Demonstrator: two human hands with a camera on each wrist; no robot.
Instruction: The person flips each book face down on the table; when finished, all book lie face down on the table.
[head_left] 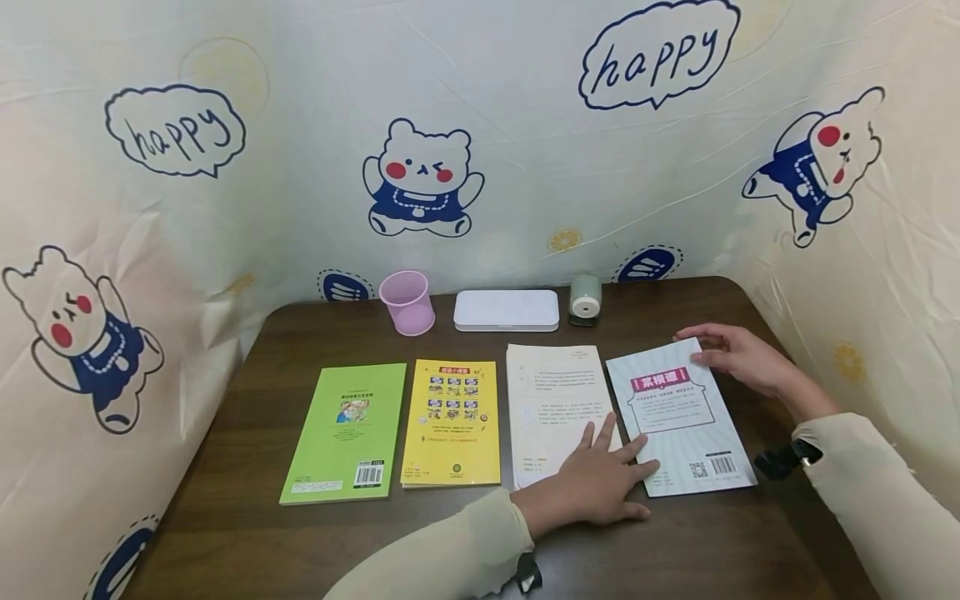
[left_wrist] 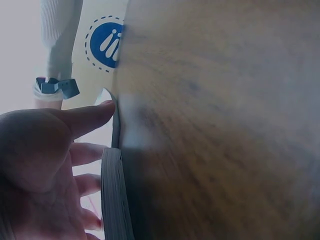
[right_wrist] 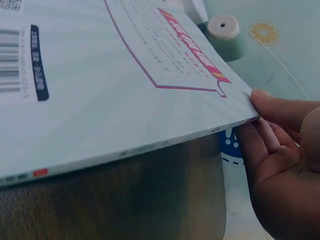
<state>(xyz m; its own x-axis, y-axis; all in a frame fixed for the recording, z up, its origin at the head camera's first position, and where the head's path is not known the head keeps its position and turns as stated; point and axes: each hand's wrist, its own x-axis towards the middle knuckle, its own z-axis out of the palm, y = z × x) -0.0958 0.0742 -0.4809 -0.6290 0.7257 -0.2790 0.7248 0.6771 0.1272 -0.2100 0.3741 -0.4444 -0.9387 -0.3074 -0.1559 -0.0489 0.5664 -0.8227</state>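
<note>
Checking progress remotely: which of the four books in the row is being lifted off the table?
The pale blue striped book at the right end: the right hand pinches its far corner, raising it. The others lie flat.

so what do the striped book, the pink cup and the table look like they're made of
Striped book: paper with a smooth card cover; the right wrist view shows thin stacked page edges.
Pink cup: probably translucent plastic, since light shows through its wall.
Table: dark wood or wood-look laminate, with visible grain streaks and a slight sheen.
</note>
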